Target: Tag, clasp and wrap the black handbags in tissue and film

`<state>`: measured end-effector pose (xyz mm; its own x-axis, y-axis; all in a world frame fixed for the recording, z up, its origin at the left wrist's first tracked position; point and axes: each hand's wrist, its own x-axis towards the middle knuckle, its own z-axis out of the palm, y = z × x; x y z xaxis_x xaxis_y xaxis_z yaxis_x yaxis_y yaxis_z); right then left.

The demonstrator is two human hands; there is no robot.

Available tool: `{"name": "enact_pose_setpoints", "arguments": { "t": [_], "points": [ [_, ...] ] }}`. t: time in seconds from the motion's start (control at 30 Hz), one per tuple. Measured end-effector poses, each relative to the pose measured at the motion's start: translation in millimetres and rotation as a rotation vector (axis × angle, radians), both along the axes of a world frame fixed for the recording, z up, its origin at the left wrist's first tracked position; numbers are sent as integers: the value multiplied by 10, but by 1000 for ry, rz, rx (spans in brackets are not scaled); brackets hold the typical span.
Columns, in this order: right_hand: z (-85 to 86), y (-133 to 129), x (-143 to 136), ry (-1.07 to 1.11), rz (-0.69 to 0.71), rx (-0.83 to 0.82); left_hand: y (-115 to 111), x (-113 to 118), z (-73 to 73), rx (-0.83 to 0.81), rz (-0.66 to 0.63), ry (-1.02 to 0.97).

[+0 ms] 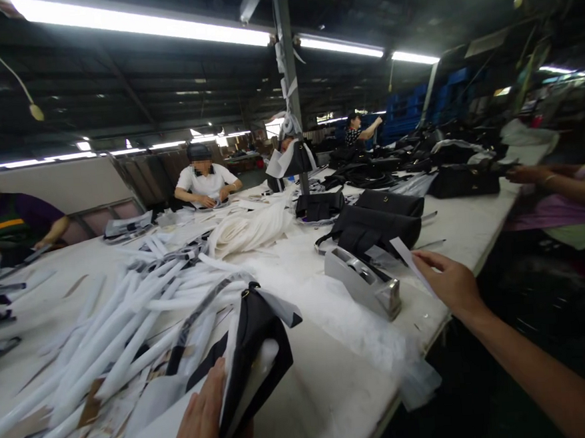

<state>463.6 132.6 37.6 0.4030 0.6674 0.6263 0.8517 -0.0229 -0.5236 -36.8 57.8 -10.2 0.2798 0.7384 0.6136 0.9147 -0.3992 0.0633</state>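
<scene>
At the lower middle, my left hand (206, 418) is closed around a black handbag (256, 355) that stands tilted near the table's front. White paper (161, 422) lies against the bag's left side, and another white sheet (281, 305) sticks out at its top. My right hand (450, 281) pinches a narrow white strip (409, 261) between thumb and fingers, in the air over the table's right edge. Just left of that hand, a grey tape dispenser (359, 281) stands on the table. The fingers of my left hand are partly hidden behind the bag.
Long white wrapped strips (125, 331) cover the table's left side, with a coil of cream strips (253, 232) behind. Black bags (383, 223) lie beyond the dispenser. Clear plastic (381, 339) hangs over the edge. A metal post (290, 79) rises mid-table. Several co-workers (207, 181) sit around.
</scene>
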Motion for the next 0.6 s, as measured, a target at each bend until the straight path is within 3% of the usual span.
{"name": "enact_pose_setpoints", "arguments": {
  "t": [0.07, 0.17, 0.23, 0.3, 0.4, 0.47, 0.6],
  "points": [
    [-135, 144, 171, -32, 51, -44, 21, -45, -41, -3, -48, 61],
    [-295, 190, 155, -108, 145, -46, 19, -68, -58, 3, -51, 72],
    [-338, 105, -10, -144, 172, 4, -7, -29, -22, -5, -40, 48],
    [-364, -26, -261, -207, 291, 26, -43, 48, 38, -20, -6, 21],
    [-479, -174, -689, -463, 718, -74, -89, 168, 117, -40, 97, -46],
    [-618, -176, -920, -577, 904, -157, -108, 203, 137, -52, 101, -62],
    [-795, -7, -1151, -528, 952, -202, -121, 180, 136, -85, 92, -88]
  ]
}}
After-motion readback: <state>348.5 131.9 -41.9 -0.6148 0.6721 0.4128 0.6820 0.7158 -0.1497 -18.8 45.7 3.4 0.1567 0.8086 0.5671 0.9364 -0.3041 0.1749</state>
